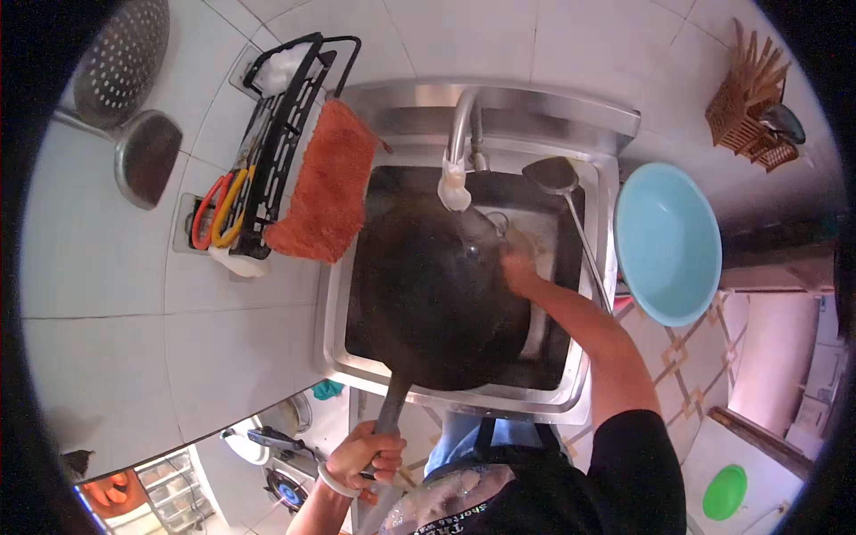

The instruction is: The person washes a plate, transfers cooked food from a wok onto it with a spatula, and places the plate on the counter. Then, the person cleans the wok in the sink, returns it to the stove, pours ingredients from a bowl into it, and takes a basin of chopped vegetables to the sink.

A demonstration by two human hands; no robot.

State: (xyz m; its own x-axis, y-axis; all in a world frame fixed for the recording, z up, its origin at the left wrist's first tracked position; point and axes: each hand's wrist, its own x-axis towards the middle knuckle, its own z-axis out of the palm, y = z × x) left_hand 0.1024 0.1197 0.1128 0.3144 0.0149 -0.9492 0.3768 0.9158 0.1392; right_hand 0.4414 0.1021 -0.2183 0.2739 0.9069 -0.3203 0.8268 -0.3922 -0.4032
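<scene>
My left hand (366,453), with a white band at its wrist, is wrapped around the long grey handle of a large dark wok (441,301). The wok lies tilted over a stainless steel sink (329,348), its handle pointing toward my body. At the wok's right upper side is my right hand (520,264), blurred; whether it holds something cannot be told. A metal faucet (461,127) with a white wrapped tip reaches over the wok. A long-handled metal spatula (554,175) rests across the sink's right side.
Right of the sink stands a light blue basin (669,244). An orange cloth (328,184) hangs from a black wall rack (287,140) holding scissors (231,207). A skimmer (124,60) hangs upper left. A gas burner (287,491) with a blue flame is at the lower left.
</scene>
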